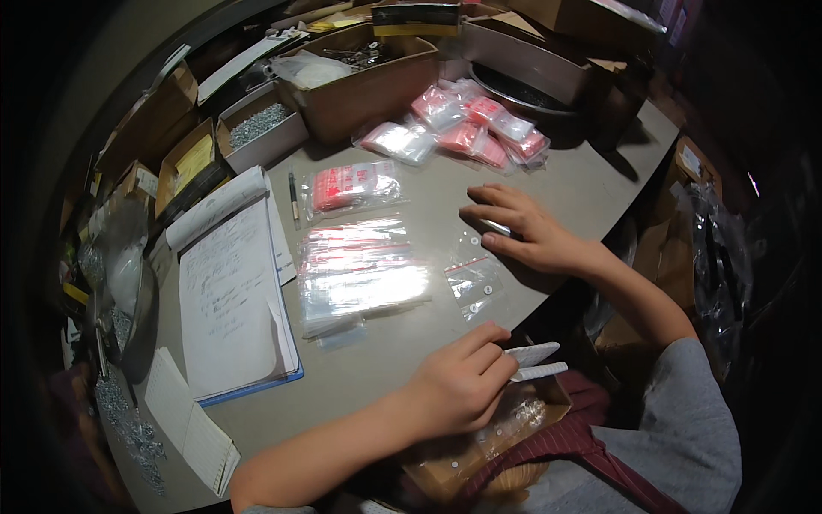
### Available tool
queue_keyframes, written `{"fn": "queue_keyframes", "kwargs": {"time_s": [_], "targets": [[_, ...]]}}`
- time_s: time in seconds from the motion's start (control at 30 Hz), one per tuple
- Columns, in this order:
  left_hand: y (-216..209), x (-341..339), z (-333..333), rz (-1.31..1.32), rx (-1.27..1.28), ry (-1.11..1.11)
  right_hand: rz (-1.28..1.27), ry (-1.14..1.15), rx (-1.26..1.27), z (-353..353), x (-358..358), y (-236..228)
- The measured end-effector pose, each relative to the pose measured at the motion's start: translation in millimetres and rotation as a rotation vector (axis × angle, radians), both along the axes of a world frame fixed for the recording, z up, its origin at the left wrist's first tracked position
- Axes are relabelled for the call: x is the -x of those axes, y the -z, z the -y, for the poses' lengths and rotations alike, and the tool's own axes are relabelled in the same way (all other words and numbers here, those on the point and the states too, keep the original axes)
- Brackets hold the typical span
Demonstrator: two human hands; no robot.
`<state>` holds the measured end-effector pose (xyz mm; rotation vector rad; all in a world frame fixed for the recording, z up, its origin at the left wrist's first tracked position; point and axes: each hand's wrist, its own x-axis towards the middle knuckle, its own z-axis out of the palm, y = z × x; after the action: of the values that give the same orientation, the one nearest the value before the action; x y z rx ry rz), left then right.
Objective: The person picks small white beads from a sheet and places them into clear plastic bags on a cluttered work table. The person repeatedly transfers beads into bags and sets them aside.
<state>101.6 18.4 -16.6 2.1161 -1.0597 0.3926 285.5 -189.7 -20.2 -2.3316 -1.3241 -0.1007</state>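
Observation:
My left hand (462, 381) is closed round a white piece with two narrow arms (538, 361), which stick out to the right past my fingers. What the piece is, I cannot make out. Below that hand sits an open cardboard box (561, 403) holding small clear bags (522, 415). My right hand (539, 231) lies over the table with its fingers stretched apart. Something shiny shows under its fingers, mostly hidden. Just left of it lie small clear zip bags (469, 300) with little white round pieces. Farther left is a fanned stack of clear zip bags (364, 274) with red seal lines.
Packs of red-and-clear bags (462, 137) lie at the back, another pack (351, 184) nearer. Left are a pen (294, 199), a clipboard with written sheets (227, 300) and a notepad (193, 424). Boxes, one with metal parts (257, 127), line the back. The table edge (591, 265) runs along the right.

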Motion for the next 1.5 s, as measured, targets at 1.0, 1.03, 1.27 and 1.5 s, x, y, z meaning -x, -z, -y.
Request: {"fn": "queue_keyframes", "kwargs": {"time_s": [1.0, 1.03, 1.27, 1.5], "targets": [[-23, 14, 1, -0.807, 0.174, -0.202, -0.366, -0.034, -0.361, 35, 142, -53], [-19, 13, 3, -0.745, 0.205, -0.204, -0.34, -0.039, -0.354, 31, 142, -50], [-18, 12, 1, -0.554, 0.16, -0.214, -0.269, -0.042, -0.287, 20, 135, -52], [-14, 14, -5, -0.549, 0.222, -0.193, -0.399, -0.124, -0.316, 0, 103, -66]]}}
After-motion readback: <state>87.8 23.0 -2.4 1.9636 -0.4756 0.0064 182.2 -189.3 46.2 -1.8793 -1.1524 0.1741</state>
